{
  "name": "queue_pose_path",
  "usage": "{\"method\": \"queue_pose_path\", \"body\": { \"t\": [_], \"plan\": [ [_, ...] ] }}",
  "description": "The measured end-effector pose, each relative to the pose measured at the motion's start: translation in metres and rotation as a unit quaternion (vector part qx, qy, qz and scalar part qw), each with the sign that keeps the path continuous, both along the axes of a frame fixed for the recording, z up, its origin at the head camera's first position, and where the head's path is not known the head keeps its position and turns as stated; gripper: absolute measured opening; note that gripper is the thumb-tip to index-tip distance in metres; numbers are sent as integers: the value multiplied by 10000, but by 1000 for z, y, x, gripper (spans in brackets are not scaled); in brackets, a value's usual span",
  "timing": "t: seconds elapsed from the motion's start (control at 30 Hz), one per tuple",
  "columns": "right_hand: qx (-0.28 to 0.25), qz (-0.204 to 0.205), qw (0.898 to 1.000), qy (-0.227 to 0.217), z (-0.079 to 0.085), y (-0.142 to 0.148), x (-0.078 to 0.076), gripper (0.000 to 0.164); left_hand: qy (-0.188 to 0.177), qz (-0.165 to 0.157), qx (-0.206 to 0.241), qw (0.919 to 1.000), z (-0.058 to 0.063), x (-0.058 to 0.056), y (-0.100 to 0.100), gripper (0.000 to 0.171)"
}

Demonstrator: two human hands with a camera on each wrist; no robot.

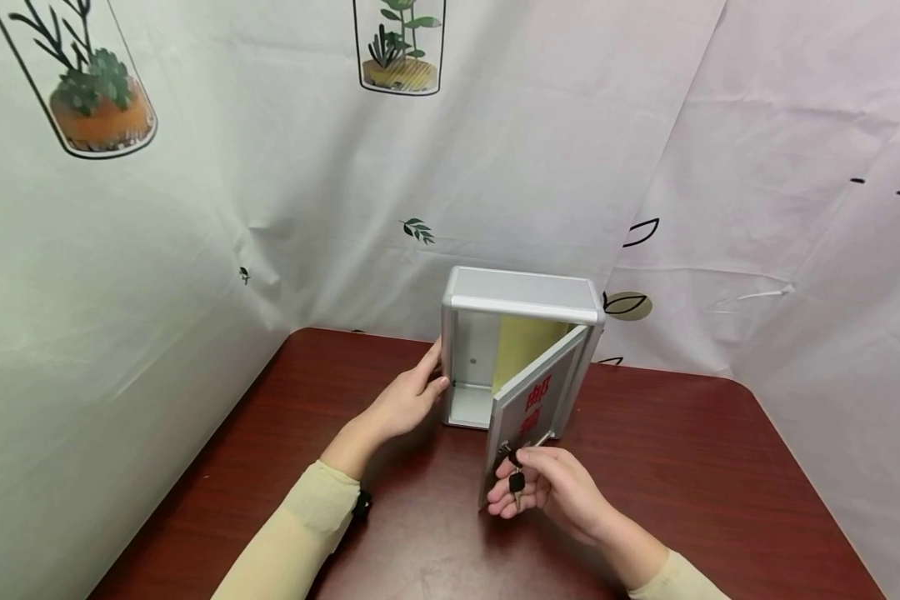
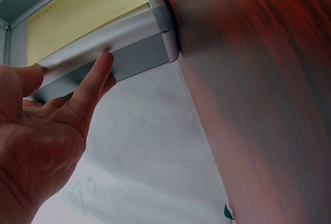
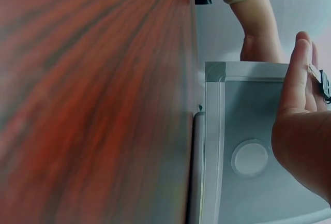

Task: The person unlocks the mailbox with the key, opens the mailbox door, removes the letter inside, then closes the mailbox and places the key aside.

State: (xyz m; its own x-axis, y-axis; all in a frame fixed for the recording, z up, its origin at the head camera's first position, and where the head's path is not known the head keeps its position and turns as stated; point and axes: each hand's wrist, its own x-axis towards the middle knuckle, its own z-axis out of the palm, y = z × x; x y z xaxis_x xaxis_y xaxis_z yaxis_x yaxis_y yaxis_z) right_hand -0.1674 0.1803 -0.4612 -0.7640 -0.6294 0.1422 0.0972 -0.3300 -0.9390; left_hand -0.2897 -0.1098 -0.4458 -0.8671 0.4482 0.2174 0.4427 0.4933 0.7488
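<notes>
A grey metal mailbox [image 1: 525, 287] stands upright on the table, its door [image 1: 528, 408] swung outward and marked with red characters. Inside leans a yellow sheet or envelope [image 2: 88, 17]. My left hand [image 1: 401, 404] rests against the mailbox's left side, thumb at the front edge and a straight index finger on the outer wall. At the door's lock, my right hand [image 1: 558, 492] pinches the black head of a key [image 1: 515, 457] between thumb and index finger. A second key [image 1: 517, 483] with a black head hangs below it, in front of the other fingers.
The mailbox stands near the back edge of a dark red wooden table [image 1: 667, 467]. White cloth [image 1: 330, 208] printed with plants hangs behind and on both sides. A dark strap [image 1: 362, 502] sits at the left wrist.
</notes>
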Motion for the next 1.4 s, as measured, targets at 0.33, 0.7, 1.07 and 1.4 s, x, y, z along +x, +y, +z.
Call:
{"method": "queue_pose_path", "body": {
  "t": [0.33, 0.7, 1.07, 1.4],
  "plan": [
    [-195, 371, 9991, 53, -2, 16, 4, 41, 12, 32, -92, 10000, 2, 1, -1, 77],
    [-365, 752, 9964, 117, -2, 33, 6, 46, 73, 44, -93, 9999, 2, 1, 0, 77],
    [-483, 935, 9944, 55, -1, 50, 10, 47, 15, 6, -1, 10000, -2, -1, -1, 75],
    [-452, 986, 9940, 127, -1, 66, 11, 48, 39, 35, -15, 10000, -2, 0, 0, 76]
  ]
}}
